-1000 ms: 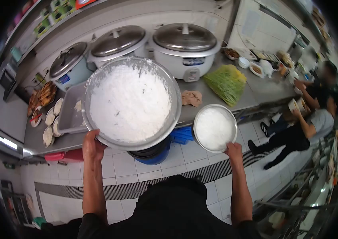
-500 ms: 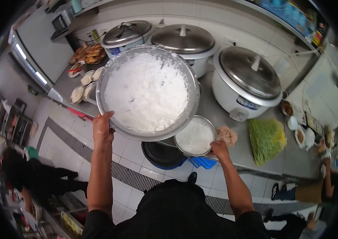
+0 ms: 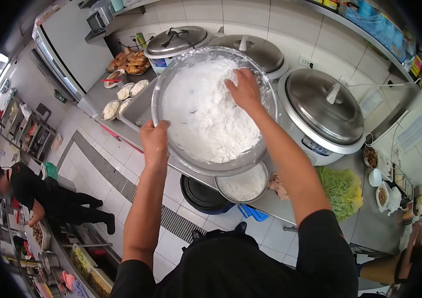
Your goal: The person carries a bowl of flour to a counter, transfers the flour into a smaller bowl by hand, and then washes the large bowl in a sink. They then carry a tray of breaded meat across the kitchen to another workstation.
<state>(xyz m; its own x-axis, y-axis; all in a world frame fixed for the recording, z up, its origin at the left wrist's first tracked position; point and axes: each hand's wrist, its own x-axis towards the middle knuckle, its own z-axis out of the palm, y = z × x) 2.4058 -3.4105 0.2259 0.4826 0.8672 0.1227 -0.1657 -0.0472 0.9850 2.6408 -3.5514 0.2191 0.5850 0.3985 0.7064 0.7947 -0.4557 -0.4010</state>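
Observation:
A large metal bowl of white powder that looks like flour is tilted toward me above the counter edge. My left hand is closed on its lower left rim, with the thumb over the edge. My right hand reaches into the bowl at its upper right, touching the powder, thumb and fingers apart; the fingertips are partly hidden. A smaller metal bowl, also holding white powder, sits below at the counter edge, partly covered by the large bowl. Beside it lies a pale pinkish lump, partly behind my right forearm.
Three large lidded cookers stand along the wall. A bag of shredded greens lies at the right. Small filled bowls and a metal tray are at the left. A black-lidded bin stands below. A co-worker is at the left.
My right hand has let go of the smaller bowl and moved up into the powder in the large bowl. The large bowl appears farther right, and my view has shifted.

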